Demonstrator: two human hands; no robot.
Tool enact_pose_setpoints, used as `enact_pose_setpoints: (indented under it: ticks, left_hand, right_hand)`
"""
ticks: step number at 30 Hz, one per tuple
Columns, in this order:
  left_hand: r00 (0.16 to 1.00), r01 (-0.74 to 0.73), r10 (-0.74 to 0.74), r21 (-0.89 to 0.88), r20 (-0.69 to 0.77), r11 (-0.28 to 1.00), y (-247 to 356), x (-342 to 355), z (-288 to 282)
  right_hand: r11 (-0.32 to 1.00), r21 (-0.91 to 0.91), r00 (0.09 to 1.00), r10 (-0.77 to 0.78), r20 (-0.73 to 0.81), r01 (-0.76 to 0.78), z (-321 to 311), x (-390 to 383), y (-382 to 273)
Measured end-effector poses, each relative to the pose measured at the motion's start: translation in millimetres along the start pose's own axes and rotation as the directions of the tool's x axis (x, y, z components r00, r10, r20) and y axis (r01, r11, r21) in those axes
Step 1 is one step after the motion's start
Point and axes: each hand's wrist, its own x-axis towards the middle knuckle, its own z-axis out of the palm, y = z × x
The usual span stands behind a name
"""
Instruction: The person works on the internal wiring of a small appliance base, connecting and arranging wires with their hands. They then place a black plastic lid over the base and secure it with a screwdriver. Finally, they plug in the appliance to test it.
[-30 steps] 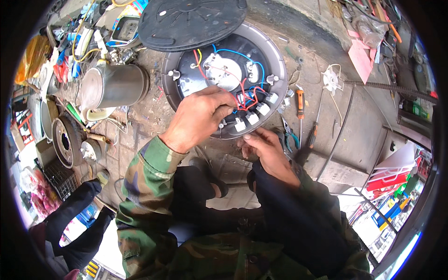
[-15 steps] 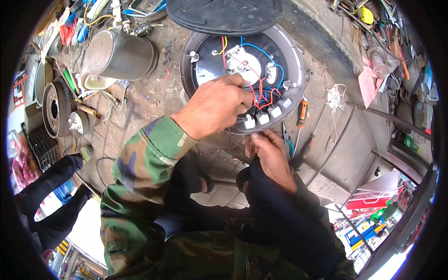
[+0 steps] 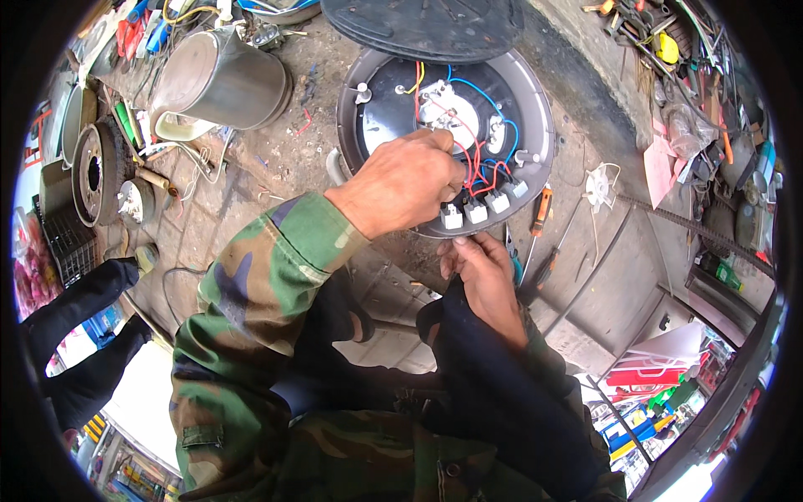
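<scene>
A round grey appliance base lies upside down or opened, its wiring bare: red wires, a blue wire and a short yellow one. Several white switches line its near rim. My left hand reaches over the near left part of the base, fingers pinched together beside the red wires; what they hold is hidden behind the knuckles. Just below the near rim, under the switches, my right hand has its thumb and fingers drawn together, and anything between them cannot be made out.
A dark round cover stands at the base's far side. Right of it lie an orange-handled screwdriver and a white plastic part with a cable. A metal pot and a wheel stand left. Another person's legs show at far left.
The view has shifted a little, so the base and cover sit further right. Both hands keep nearly the same places at the base, with the left fingers still closed by the wires.
</scene>
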Motion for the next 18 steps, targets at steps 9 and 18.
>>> enact_pose_setpoints:
  ticks: [9,18]
  left_hand:
    - [0.999,-0.019,0.02,0.038,-0.028,0.999,-3.0,0.3,4.5]
    - [1.0,-0.005,0.005,0.018,-0.015,1.0,-1.5,0.2,2.1]
  right_hand:
    - [1.0,-0.018,1.0,0.002,0.004,-0.002,3.4,-1.8,-3.7]
    - [1.0,-0.024,1.0,-0.005,0.0,0.005,3.3,-2.2,-3.5]
